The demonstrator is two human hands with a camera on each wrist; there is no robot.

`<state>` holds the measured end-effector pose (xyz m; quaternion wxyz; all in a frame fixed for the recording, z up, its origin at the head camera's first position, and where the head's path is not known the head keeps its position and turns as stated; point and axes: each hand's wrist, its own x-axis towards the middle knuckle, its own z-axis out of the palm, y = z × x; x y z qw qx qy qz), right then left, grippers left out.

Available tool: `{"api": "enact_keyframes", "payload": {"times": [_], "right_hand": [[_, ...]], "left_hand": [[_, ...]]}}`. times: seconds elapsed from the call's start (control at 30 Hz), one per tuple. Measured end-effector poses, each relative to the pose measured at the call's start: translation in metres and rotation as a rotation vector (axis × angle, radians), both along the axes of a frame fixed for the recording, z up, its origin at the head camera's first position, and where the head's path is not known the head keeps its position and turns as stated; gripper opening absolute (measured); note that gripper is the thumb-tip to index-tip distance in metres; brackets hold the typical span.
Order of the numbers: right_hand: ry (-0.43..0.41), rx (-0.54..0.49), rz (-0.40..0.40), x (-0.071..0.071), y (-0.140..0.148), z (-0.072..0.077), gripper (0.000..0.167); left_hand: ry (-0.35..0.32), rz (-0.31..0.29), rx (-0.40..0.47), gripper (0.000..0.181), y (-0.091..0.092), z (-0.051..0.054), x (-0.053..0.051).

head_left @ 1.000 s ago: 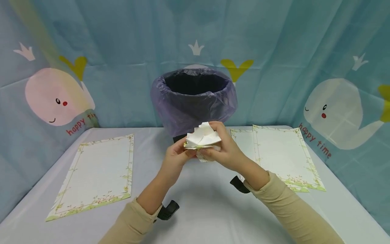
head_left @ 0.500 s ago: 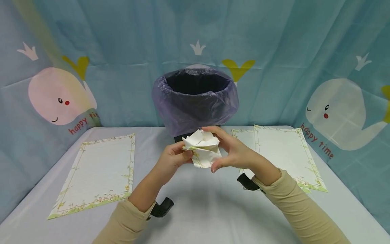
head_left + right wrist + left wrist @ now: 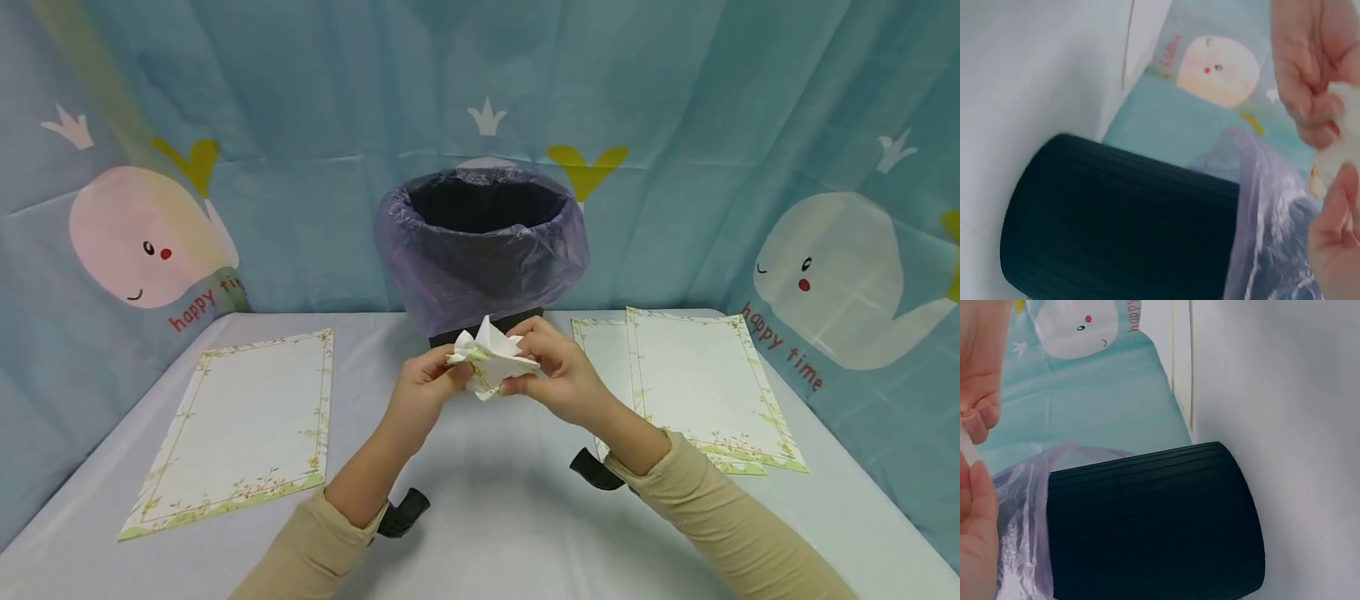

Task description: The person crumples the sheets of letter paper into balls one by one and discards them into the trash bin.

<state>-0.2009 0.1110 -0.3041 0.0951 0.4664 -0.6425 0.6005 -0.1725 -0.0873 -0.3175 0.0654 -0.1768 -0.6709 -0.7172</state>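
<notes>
A crumpled, folded sheet of patterned paper (image 3: 491, 362) is held above the table, in front of the bin. My left hand (image 3: 420, 398) pinches its left side between thumb and fingers. On the right side, my right hand (image 3: 564, 372) grips it with thumb below and curled fingers on top. One white corner sticks up between the hands. The left wrist view catches part of the left hand (image 3: 975, 544) at its lower left edge. In the right wrist view, the right hand (image 3: 1338, 237) and some pale paper (image 3: 1344, 147) show at the right edge.
Behind the hands stands a dark bin (image 3: 1154, 525) lined with a purple plastic bag (image 3: 480, 275). A flat bordered sheet (image 3: 247, 417) lies at left; overlapping sheets (image 3: 697, 383) lie at right. A blue whale-print curtain (image 3: 315, 225) encloses the white table (image 3: 480, 517).
Half a second ago my right thumb and fingers were spread wide around the paper; now they have closed in and grip it. The paper has turned and looks more bunched, with a corner pointing up.
</notes>
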Motion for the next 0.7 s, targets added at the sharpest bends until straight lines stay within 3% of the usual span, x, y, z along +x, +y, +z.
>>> {"api": "enact_keyframes", "payload": {"times": [0.1,0.17,0.3,0.4,0.53,0.7], "right_hand": [[0.027,-0.076,-0.044,-0.001,-0.006,-0.005,0.019],[0.055,-0.092,-0.082,-0.003,-0.009,-0.007,0.025],[0.176,-0.054,-0.212,-0.008,-0.009,-0.008,0.022],[0.276,-0.019,-0.333,-0.012,-0.007,-0.006,0.028],[0.381,0.059,-0.447,-0.013,-0.006,-0.007,0.034],[0.500,0.164,-0.490,-0.012,-0.008,-0.009,0.063]], "left_hand": [[-0.013,0.023,0.003,0.020,0.003,0.000,-0.001],[-0.017,0.009,-0.049,0.022,0.001,0.000,-0.003],[-0.046,-0.049,-0.173,0.036,-0.002,0.005,-0.007],[-0.112,-0.054,-0.201,0.049,-0.001,0.010,-0.008],[-0.156,-0.073,-0.186,0.058,0.002,0.015,-0.005],[-0.170,-0.082,-0.093,0.063,0.007,0.016,-0.002]]}}
